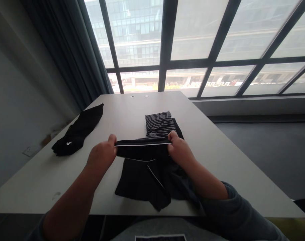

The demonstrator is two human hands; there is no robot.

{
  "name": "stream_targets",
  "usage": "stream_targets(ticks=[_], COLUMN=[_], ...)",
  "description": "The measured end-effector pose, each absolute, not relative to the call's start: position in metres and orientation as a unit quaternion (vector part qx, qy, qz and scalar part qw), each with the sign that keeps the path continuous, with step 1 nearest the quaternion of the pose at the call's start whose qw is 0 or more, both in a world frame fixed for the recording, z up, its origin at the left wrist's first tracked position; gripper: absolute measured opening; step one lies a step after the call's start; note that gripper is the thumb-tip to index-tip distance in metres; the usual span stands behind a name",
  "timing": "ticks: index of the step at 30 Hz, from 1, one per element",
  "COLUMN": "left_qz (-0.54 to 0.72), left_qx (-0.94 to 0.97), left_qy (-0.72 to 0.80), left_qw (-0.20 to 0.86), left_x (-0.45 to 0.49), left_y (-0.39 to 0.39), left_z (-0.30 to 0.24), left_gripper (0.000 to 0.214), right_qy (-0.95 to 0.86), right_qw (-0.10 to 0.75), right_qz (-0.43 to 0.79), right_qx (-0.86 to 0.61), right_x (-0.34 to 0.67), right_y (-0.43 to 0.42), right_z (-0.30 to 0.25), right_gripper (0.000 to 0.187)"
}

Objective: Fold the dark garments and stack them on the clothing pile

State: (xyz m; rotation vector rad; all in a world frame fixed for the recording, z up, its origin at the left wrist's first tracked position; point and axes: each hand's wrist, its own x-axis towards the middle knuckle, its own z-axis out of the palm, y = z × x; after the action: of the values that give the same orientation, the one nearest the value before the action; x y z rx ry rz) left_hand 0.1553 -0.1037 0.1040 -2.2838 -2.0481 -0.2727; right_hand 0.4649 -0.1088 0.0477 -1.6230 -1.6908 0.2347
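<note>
A black garment with thin white piping (pixel 142 174) lies on the grey table (pixel 217 150) in front of me. My left hand (pixel 102 155) pinches its folded upper edge at the left end. My right hand (pixel 179 150) grips the same edge at the right end, and the edge is stretched taut between them, lifted a little off the table. The lower part of the garment hangs to the tabletop near the front edge. Just behind it lies a folded black cloth with fine white stripes (pixel 158 122).
A second black garment with a small white logo (pixel 78 132) lies at the table's left side near the edge. Large windows (pixel 192 40) and a dark curtain (pixel 67 50) stand behind the table. Dark floor lies to the right.
</note>
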Motion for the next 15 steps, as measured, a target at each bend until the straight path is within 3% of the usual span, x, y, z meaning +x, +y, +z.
stream_targets(ticks=[2, 4, 6, 8, 12, 15], left_qz=[-0.131, -0.228, -0.326, -0.372, -0.396, -0.315], left_qx=[-0.711, -0.737, -0.794, -0.835, -0.836, -0.842], left_qy=[-0.690, -0.632, -0.474, -0.323, -0.306, -0.244], left_qw=[0.020, -0.075, -0.197, -0.245, -0.226, -0.363], left_x=[0.154, 0.153, 0.155, 0.161, 0.182, 0.193], left_y=[-0.114, -0.125, -0.130, -0.127, -0.110, -0.102], left_z=[0.113, 0.111, 0.099, 0.078, 0.036, 0.023], left_gripper=[0.013, 0.017, 0.029, 0.058, 0.095, 0.092], right_qy=[-0.651, -0.625, -0.625, -0.655, -0.793, -0.883], right_qw=[0.413, 0.449, 0.470, 0.470, 0.358, 0.256], right_qz=[0.217, 0.328, 0.383, 0.377, 0.298, 0.289], right_qx=[-0.599, -0.548, -0.492, -0.456, -0.393, -0.267], right_x=[0.455, 0.445, 0.438, 0.434, 0.423, 0.419], right_y=[-0.109, -0.110, -0.113, -0.117, -0.131, -0.144], right_z=[0.054, 0.063, 0.072, 0.082, 0.099, 0.111], right_gripper=[0.020, 0.030, 0.039, 0.040, 0.032, 0.029])
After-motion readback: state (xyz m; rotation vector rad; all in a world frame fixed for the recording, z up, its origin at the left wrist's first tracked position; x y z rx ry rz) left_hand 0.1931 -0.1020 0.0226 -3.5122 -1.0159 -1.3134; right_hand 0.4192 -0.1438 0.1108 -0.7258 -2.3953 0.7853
